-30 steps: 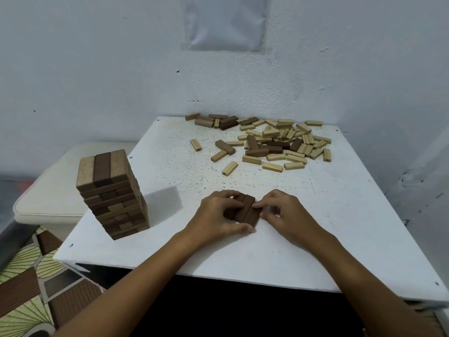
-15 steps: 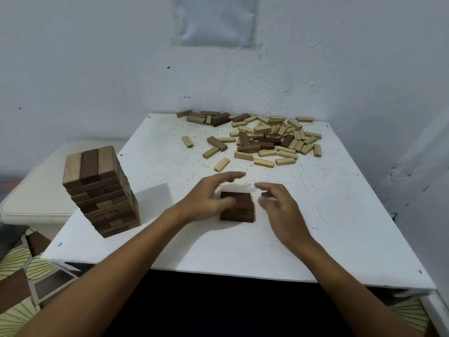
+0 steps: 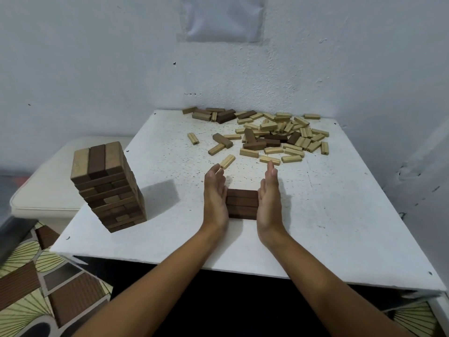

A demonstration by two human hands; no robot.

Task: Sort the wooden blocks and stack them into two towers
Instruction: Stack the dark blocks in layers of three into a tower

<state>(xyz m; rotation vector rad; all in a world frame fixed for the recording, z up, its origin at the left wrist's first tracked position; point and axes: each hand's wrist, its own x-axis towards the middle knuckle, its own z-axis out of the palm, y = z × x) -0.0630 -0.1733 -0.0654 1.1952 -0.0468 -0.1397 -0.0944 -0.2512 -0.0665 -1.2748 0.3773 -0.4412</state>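
Note:
A low stack of dark brown blocks [image 3: 242,203] sits near the middle of the white table [image 3: 340,227]. My left hand [image 3: 215,195] presses flat against its left side, fingers straight. My right hand [image 3: 269,195] presses flat against its right side in the same way. A tall tower [image 3: 107,186] of mixed dark and mid-brown blocks stands near the table's left edge. A loose pile of light and dark blocks [image 3: 274,137] lies at the far side of the table.
One light block [image 3: 227,161] lies just beyond my left fingertips. A cream cushioned stool [image 3: 46,190] stands left of the table. The white wall runs behind and to the right. Patterned floor shows below left.
My hands let go of the dark blocks, lifted apart, then came back with flat palms pressed on both sides of the small stack, which is squared up.

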